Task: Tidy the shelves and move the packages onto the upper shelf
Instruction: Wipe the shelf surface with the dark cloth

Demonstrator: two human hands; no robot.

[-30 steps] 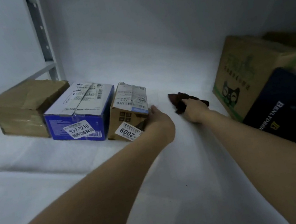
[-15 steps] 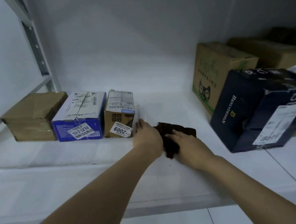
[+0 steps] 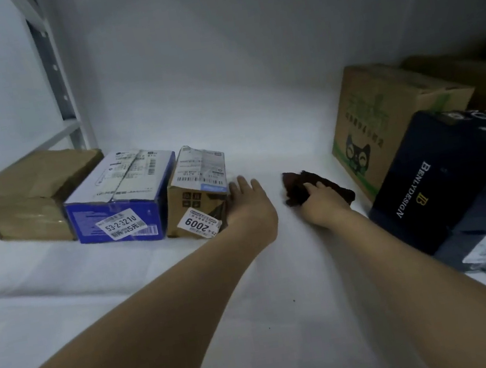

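While the left hand [image 3: 246, 205] lies with straight, relaxed fingers against the right side of a small brown cardboard box [image 3: 196, 197], the right hand [image 3: 322, 203] curls its fingers over a crumpled dark brown cloth [image 3: 299, 184] and presses it onto the white shelf board [image 3: 299, 286]. That small box carries a white sticker reading "2009" that peels off its front face, and a printed shipping label with barcodes covers its top. Touching its left side stands a blue-and-white carton [image 3: 120, 203], glossy, taped along the top seam, with a front sticker that reads "53-2-321" followed by a character too blurred to tell. Left of the carton, and touching it, sits a flat brown parcel wrapped in shiny packing tape [image 3: 33, 194], just in front of a grey perforated metal upright [image 3: 53, 70]. All three packages rest in a row on the shelf board at the left. On the right, well apart from them, a tall tan corrugated carton with green print and a black cat-face logo [image 3: 384, 117] stands upright. In front of it lies a dark navy box [image 3: 444, 174] with "BENLYDESIGN" in pale letters and a white label on its near end, whose text is too blurred to read.
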